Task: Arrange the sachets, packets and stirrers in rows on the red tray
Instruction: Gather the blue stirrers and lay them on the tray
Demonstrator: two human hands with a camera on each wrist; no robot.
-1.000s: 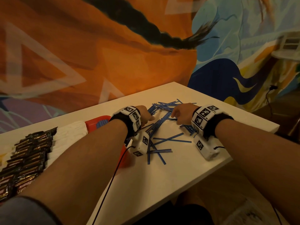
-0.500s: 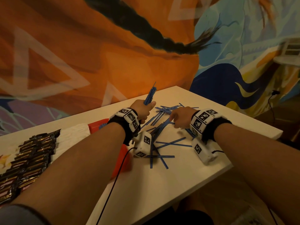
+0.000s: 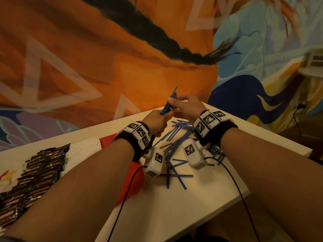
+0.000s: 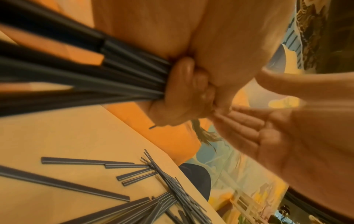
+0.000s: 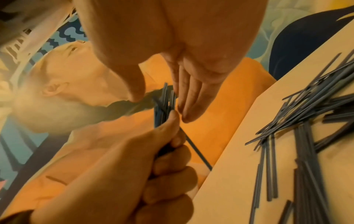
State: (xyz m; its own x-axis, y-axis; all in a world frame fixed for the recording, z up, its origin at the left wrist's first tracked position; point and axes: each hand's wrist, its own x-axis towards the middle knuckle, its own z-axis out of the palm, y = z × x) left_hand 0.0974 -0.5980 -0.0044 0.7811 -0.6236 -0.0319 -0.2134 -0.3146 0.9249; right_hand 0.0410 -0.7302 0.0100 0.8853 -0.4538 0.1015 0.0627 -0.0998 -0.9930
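My left hand [image 3: 160, 119] grips a bundle of blue stirrers [image 3: 169, 103] upright above the white table [image 3: 174, 210]; the left wrist view shows its fingers [image 4: 184, 91] curled round the bundle [image 4: 95, 75]. My right hand [image 3: 181, 102] is beside the bundle's upper end, its straight fingers [image 5: 189, 103] against the stirrers [image 5: 164, 104] and holding nothing. Many loose stirrers [image 3: 176, 135] lie crossed in a pile under both hands. The red tray [image 3: 132, 180] is largely hidden by my left forearm. On it lie rows of dark sachets [image 3: 40, 168] and white packets [image 3: 82, 151].
The table's near edge runs close under my forearms, and its right corner [image 3: 307, 151] is beyond my right arm. A painted wall stands just behind the table. Cables hang from both wrist cameras. More stray stirrers [image 3: 174, 175] lie near the tray's right end.
My left hand has lifted the bundle of stirrers higher off the table. My right hand has left the pile and come up to the bundle's upper end.
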